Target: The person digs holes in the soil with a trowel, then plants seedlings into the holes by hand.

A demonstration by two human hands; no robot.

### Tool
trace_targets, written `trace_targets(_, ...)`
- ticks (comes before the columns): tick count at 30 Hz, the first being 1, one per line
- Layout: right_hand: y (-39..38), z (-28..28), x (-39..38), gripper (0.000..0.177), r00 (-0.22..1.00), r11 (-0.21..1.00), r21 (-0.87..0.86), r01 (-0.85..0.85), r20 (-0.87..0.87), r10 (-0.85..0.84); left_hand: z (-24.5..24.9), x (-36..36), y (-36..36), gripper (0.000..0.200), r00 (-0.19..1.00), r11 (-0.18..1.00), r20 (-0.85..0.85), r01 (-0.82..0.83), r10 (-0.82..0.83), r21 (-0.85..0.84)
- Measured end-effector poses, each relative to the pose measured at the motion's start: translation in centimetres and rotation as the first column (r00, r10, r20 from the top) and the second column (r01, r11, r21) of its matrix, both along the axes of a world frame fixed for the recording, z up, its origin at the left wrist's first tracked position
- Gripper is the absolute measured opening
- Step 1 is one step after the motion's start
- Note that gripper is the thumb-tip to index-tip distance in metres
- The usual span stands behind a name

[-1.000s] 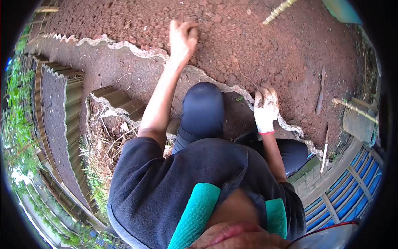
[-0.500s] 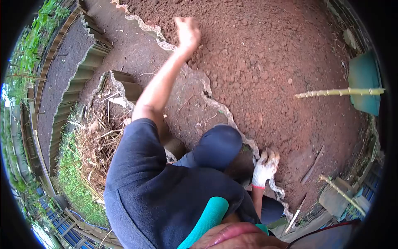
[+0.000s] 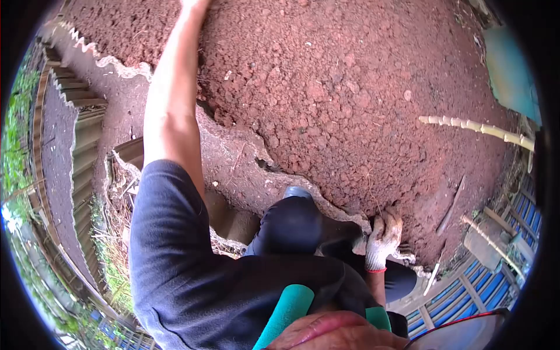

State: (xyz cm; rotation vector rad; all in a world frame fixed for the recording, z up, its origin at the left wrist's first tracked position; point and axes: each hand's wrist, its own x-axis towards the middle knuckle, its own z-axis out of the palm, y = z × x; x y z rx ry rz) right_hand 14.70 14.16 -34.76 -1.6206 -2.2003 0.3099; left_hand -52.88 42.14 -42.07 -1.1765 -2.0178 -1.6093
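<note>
Stretched far forward over the soil bed (image 3: 326, 93), my left arm is bare, and only the base of my left hand (image 3: 193, 3) shows at the top edge; its fingers are out of view. My right hand (image 3: 384, 236) wears a white knitted glove with a red cuff, its fingertips stained with soil. It rests with fingers extended on the soil beside the wavy edge of the corrugated sheet (image 3: 315, 192) bordering the bed. No object shows in it. My knee (image 3: 291, 224) is bent close to this edge.
A pale ringed stalk (image 3: 478, 125) juts in from the right, near a teal container (image 3: 510, 76). A flat stick (image 3: 452, 204) lies on the soil. More corrugated sheets (image 3: 87, 134) stand at left, with dry twigs (image 3: 119, 186) nearby. Blue slatted material (image 3: 466, 291) lies lower right.
My left hand has reached further forward and left, passing mostly out of the top of view. The camera view has shifted. My right hand stays by the sheet's edge.
</note>
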Motion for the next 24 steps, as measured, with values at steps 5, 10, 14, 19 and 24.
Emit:
trace_targets(5,0.1,0.0,0.3,0.012,0.998,1.0,0.002,-0.023,0.062,0.023,-2.3,15.6,6.5,0.027,0.925,0.946,-0.201,0.32,-0.323,-0.047)
trace_targets(10,0.0,-0.4,0.5,0.012,0.999,0.998,0.055,-0.034,0.012,0.033,1.9,30.3,-2.2,0.03,0.842,0.804,0.074,0.533,-0.534,-0.265)
trace_targets(14,0.0,0.2,0.2,0.012,0.999,0.996,0.075,-0.046,0.03,0.044,2.3,33.1,-9.1,0.041,0.838,0.729,0.034,0.493,-0.544,-0.475)
trace_targets(19,-0.1,0.0,0.9,0.014,0.973,0.968,0.169,-0.188,0.167,0.16,0.9,31.9,-13.0,0.028,0.911,0.885,-0.012,0.397,-0.412,-0.242)
trace_targets(24,-0.6,-1.5,1.3,0.017,1.0,0.971,0.237,-0.011,0.027,0.004,3.2,35.7,-17.2,0.026,0.951,0.87,0.149,0.307,-0.27,-0.386)
